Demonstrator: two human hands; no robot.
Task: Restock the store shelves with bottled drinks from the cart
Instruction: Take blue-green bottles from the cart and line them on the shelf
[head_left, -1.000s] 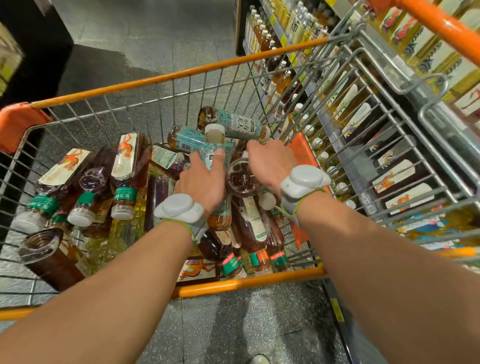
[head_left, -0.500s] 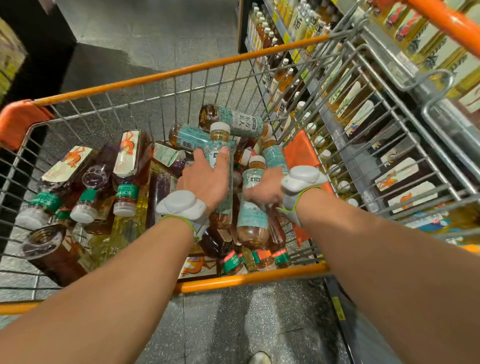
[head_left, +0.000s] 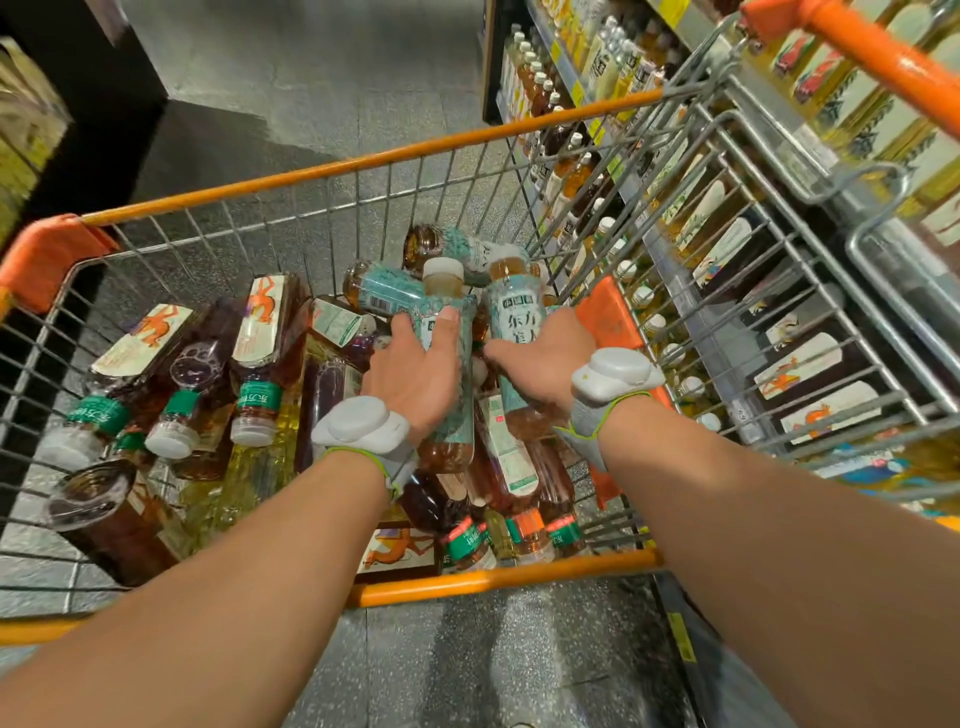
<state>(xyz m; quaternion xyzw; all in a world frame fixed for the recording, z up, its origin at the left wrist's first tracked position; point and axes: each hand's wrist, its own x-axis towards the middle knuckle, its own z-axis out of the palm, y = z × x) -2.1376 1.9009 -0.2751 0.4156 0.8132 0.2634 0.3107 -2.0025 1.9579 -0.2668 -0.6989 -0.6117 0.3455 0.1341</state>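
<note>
Both hands are inside the orange-rimmed wire cart (head_left: 322, 171), which is full of bottled tea lying in a heap. My left hand (head_left: 415, 374) grips a teal-labelled tea bottle (head_left: 447, 291) with a white cap, held upright. My right hand (head_left: 545, 358) grips a second teal-labelled tea bottle (head_left: 517, 306), also upright, its cap pointing away from me. The two held bottles stand side by side, raised above the heap. Each wrist wears a white band.
Store shelves (head_left: 597, 104) packed with bottled drinks run along the right, seen through the cart's wire side (head_left: 727, 249). Larger brown bottles with orange-figure labels (head_left: 260, 322) lie at the cart's left. Grey floor lies ahead and below. A dark display stands far left.
Both hands closed on teal-labelled bottles in the heap and lifted them upright. The right-hand bottle swung from base-up to cap-up and rose beside the left one.
</note>
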